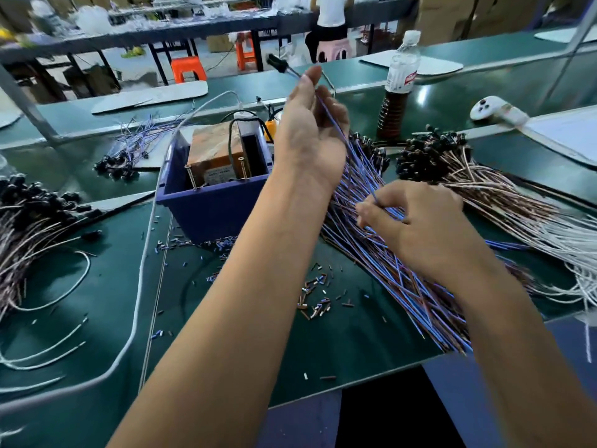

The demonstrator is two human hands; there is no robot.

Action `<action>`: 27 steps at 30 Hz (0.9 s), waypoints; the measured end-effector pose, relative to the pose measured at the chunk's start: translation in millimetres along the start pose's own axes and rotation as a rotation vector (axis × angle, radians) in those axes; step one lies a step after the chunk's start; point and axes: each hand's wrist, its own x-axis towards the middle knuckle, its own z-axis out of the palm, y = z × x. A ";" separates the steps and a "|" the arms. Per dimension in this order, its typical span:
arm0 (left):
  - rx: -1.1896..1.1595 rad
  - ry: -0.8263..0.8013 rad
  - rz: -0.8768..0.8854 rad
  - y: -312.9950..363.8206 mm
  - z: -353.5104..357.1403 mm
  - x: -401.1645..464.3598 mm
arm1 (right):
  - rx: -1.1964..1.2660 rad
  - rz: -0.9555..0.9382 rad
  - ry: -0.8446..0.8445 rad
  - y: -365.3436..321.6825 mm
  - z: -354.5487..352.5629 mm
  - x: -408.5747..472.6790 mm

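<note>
My left hand [307,134] is raised above the green table, palm toward me, and holds a single blue wire [327,112] between thumb and curled fingers. The wire's black connector [277,64] sticks out past the fingertips, up and to the left. My right hand [420,221] pinches the same wire's lower end just above a fanned pile of blue wires [403,286] lying on the table. The wire runs taut between the two hands.
A blue bin [210,205] holding a boxy orange-brown device [214,156] stands left of my left forearm. Piles of brown and white wires lie at right [500,195] and left [29,215]. Cut insulation bits [316,295] litter the mat. A bottle [399,92] stands behind.
</note>
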 end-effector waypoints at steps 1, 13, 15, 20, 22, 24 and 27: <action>0.043 0.004 0.030 4.1 2.7 2.5 | -0.027 -0.013 0.013 4.4 -5.6 -0.1; 1.163 0.112 0.017 -23.7 -37.5 40.7 | -0.191 0.135 0.053 57.2 -18.4 -1.4; 1.378 0.028 -0.002 -28.2 -51.0 39.5 | -0.212 0.225 0.006 54.9 -9.9 -2.9; 1.593 -0.154 0.024 -16.9 -75.3 20.3 | -0.256 0.163 0.144 37.7 11.2 5.8; 1.587 -0.208 -0.022 -4.5 -87.8 5.5 | -0.229 0.083 0.118 23.4 25.3 16.1; 1.616 -0.272 -0.111 12.6 -103.7 -12.8 | -0.290 0.054 -0.055 9.6 44.7 27.6; 1.684 -0.376 -0.286 46.0 -131.2 -42.8 | -0.520 0.141 -0.272 8.8 67.0 36.4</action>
